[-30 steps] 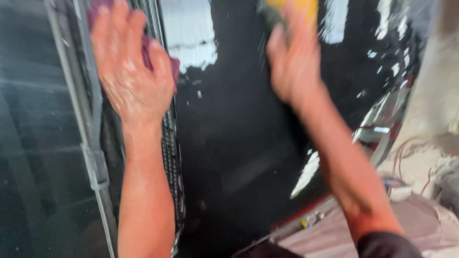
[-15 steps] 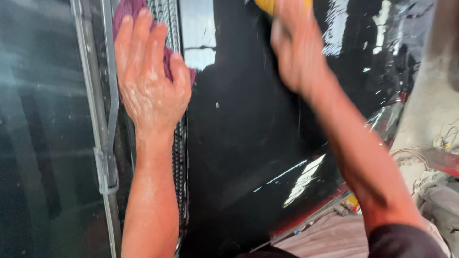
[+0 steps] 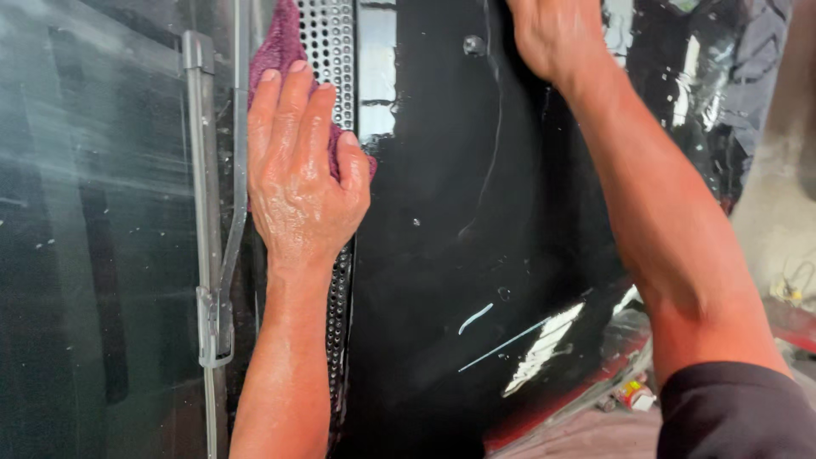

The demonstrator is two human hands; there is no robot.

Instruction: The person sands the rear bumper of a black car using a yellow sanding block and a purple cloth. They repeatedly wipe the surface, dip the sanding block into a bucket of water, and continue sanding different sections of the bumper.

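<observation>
1. The left hand (image 3: 302, 183) lies flat, palm down, on a maroon cloth (image 3: 285, 51), its fingers (image 3: 293, 106) stretched out straight and close together rather than curled around anything; it presses the cloth instead of gripping it.
2. The cloth sits on the perforated metal grille (image 3: 338, 51) of a car, spreading out above the fingertips and showing again just beside the thumb on the side toward the black hood (image 3: 442, 255).
3. The grille runs as a narrow strip under the left hand and wrist, between the windshield (image 3: 93, 255) and the hood.
4. A grey wiper arm (image 3: 208, 212) lies on the windshield side of the grille, just beside the left hand, touching the glass.
5. The right hand (image 3: 552, 34) rests on the hood well away from the grille, at the top edge of the view; its fingers are cut off by the frame, so I cannot tell how far they are open or whether they hold anything.
6. The right forearm crosses the hood, ending in a dark sleeve (image 3: 731, 412).
7. The hood is glossy and wet, with water beads and bright reflections.
8. No container shows in the view.
</observation>
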